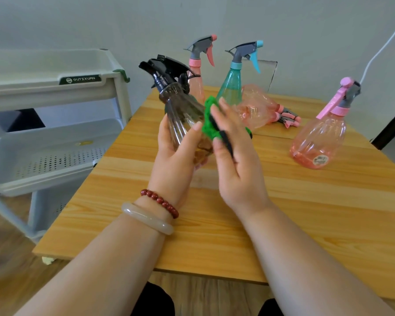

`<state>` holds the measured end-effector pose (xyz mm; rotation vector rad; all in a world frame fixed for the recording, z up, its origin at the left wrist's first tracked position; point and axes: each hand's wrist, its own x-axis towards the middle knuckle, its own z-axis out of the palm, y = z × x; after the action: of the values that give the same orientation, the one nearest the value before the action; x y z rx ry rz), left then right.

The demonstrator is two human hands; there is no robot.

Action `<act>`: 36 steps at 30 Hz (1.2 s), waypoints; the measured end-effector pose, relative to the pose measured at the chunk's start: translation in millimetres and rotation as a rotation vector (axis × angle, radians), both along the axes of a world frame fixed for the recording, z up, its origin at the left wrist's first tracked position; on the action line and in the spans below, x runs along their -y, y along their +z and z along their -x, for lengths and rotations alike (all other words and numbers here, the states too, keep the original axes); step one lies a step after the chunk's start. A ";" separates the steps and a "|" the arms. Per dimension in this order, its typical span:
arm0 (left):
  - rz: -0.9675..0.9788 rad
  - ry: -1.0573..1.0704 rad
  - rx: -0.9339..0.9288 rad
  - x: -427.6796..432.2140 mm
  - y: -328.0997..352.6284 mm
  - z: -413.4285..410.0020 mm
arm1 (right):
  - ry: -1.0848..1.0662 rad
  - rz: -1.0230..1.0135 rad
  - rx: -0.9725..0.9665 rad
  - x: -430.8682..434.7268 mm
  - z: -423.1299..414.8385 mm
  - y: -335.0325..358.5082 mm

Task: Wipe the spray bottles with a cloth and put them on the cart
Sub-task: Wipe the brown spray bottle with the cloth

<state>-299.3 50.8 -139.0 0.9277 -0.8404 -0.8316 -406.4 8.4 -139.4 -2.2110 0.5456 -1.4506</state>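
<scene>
Left wrist: dark-red bead bracelet (159,202), pale translucent bangle (146,218); forearms (114,258) bare; dark trousers (155,302) at knees.

Light wooden surface (283,213) with visible grain, and four spray bottles resting on it. At the far edge a tall pink bottle (195,85) and a teal bottle (232,85) stand upright, near each other. Just right of them a pink bottle (258,108) lies on its side, trigger head pointing right. Well apart, at the right, a round pink bottle (319,135) stands upright.
</scene>
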 end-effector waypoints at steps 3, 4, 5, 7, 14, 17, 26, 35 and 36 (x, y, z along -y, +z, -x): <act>-0.016 0.044 0.006 0.2 2.1 2.1 | 0.006 -0.330 0.112 1.8 1.6 2.3; -0.009 0.044 0.011 0.1 2.5 3.9 | 0.012 -0.283 0.111 0.5 3.8 2.8; 0.007 0.037 0.014 0.4 2.7 4.6 | 0.009 -0.191 0.087 -1.9 5.5 2.5; 0.023 0.042 0.013 1.9 1.8 5.1 | 0.019 0.071 -0.005 -7.2 5.6 1.9; -0.014 0.049 0.019 0.0 2.4 1.0 | 0.050 -0.405 0.174 -3.0 -0.6 5.7; 0.006 0.037 0.010 1.9 0.3 3.3 | 0.064 -0.298 0.139 -4.1 6.8 3.6; 0.016 0.011 0.040 -1.8 2.2 1.9 | 0.005 -0.463 0.251 -7.6 1.9 11.0; 0.027 0.048 0.164 -0.2 -0.4 2.9 | 0.096 -0.475 0.362 -5.7 7.2 10.4; 0.031 0.051 0.135 0.2 0.1 3.1 | 0.089 -0.430 0.349 -4.8 7.0 9.6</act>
<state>-302.3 50.6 -138.9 0.9824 -0.9394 -0.7161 -413.3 13.2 -129.7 -1.5908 0.5676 -1.4669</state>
